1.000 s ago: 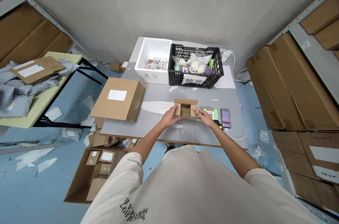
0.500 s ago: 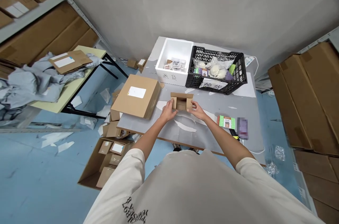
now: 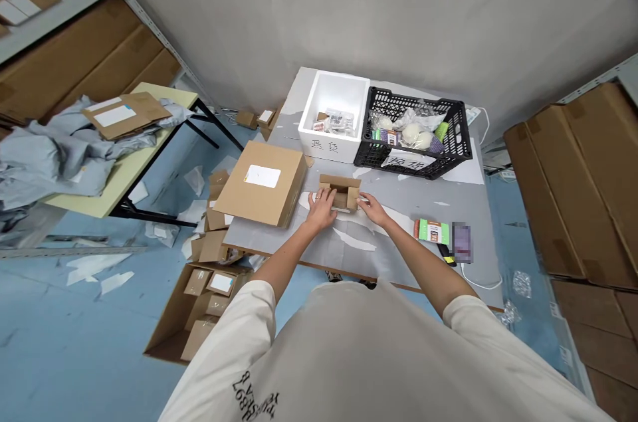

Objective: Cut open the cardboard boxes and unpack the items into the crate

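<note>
A small brown cardboard box (image 3: 340, 181) sits on the grey table between my hands, its top open and its back flap standing up. My left hand (image 3: 321, 211) grips its left end, fingers bent over that side and partly hiding it. On the right end, the fingertips of my right hand (image 3: 372, 209) hold the corner by the side flap. The part of the box that I can see into shows bare cardboard. A larger closed carton (image 3: 264, 196) with a white label lies to the left of my left hand.
Behind the box stand a white foam bin (image 3: 326, 147) with small packets and a black plastic crate (image 3: 451, 155) of bagged goods. Green packaged items (image 3: 433, 232) and a blurred phone-like object (image 3: 462, 242) lie at right. A floor carton (image 3: 167, 316) holds smaller boxes.
My left hand has moved from the outer left side of the small box up over its left end. The left flap has gone from view under the fingers. My right hand stays at the right end.
</note>
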Demonstrator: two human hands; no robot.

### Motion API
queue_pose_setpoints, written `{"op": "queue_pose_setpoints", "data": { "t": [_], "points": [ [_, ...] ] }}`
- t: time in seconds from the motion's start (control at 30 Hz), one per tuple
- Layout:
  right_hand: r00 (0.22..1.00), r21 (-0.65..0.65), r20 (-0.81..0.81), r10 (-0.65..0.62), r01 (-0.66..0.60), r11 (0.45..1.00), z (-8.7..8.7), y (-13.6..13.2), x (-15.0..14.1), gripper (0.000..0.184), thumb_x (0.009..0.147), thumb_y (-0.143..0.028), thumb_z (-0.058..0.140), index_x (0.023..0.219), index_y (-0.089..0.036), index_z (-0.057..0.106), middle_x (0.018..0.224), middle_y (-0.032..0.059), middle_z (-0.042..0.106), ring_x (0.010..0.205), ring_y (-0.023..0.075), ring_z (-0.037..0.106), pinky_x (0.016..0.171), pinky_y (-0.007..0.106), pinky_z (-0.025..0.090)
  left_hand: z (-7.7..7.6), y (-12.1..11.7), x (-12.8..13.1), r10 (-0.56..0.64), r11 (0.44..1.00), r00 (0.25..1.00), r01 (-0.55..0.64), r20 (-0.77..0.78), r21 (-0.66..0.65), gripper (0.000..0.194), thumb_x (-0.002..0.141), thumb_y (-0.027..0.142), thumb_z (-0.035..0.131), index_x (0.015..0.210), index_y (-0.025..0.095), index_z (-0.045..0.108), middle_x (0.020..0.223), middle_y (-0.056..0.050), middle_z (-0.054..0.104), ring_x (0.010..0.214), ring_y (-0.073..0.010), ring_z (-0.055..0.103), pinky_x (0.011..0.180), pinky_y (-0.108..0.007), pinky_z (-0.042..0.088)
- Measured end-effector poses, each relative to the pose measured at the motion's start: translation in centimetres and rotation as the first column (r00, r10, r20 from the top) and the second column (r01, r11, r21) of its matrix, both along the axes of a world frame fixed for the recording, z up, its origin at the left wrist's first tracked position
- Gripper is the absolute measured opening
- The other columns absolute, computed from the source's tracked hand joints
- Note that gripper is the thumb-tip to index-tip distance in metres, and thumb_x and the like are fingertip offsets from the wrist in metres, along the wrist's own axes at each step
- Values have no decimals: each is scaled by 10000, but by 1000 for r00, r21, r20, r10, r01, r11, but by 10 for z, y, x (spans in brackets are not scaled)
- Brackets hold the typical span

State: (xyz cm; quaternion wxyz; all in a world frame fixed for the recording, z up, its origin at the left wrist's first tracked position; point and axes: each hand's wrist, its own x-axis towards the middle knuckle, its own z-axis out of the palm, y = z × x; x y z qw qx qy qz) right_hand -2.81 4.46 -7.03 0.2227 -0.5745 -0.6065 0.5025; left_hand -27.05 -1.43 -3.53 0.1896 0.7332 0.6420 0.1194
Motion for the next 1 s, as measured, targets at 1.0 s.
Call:
{"op": "queue_pose_setpoints", "data": {
  "t": [1.0],
  "points": [
    [829,36,408,-383,404,914,-40,-56,367,460,733,-453,702,1133,-226,715,1333,176,617,1296,382,531,1060,520,422,-34,-16,378,-401,873,892,441,207,-208,538,891,250,559,1426,213,515,1532,-136,472,1390,-317,480,1125,-480,426]
  ]
}}
